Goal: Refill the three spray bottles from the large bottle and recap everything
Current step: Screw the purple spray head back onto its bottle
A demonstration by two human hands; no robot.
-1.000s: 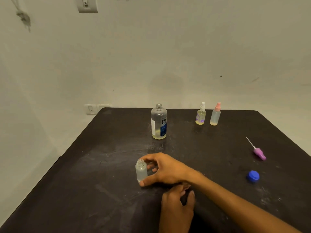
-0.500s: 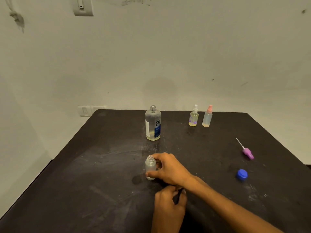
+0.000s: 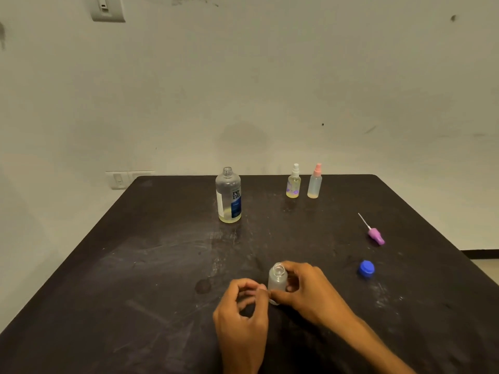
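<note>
The small frosted spray bottle (image 3: pixel 277 282) with no cap stands upright on the scuffed black table (image 3: pixel 151 265), near my edge of it. My right hand (image 3: pixel 306 290) wraps around it, thumb low across the front and fingers curled behind. My left hand (image 3: pixel 243 314) sits just beside it on the left, fingers curled with their tips at the bottle's side by my right thumb; whether they actually pinch anything I cannot tell.

To the right lies a round blue cap (image 3: pixel 366 269), and beyond it a purple spray pump (image 3: pixel 375 234) lies on its side with its thin white tube pointing away from me.

Farther back stands the large clear bottle (image 3: pixel 228 197) with a blue label, uncapped, a little pale yellow liquid at its bottom. Right of it, close together, stand a small white-topped spray bottle (image 3: pixel 293 182) and a small pink-topped spray bottle (image 3: pixel 315 182).
</note>
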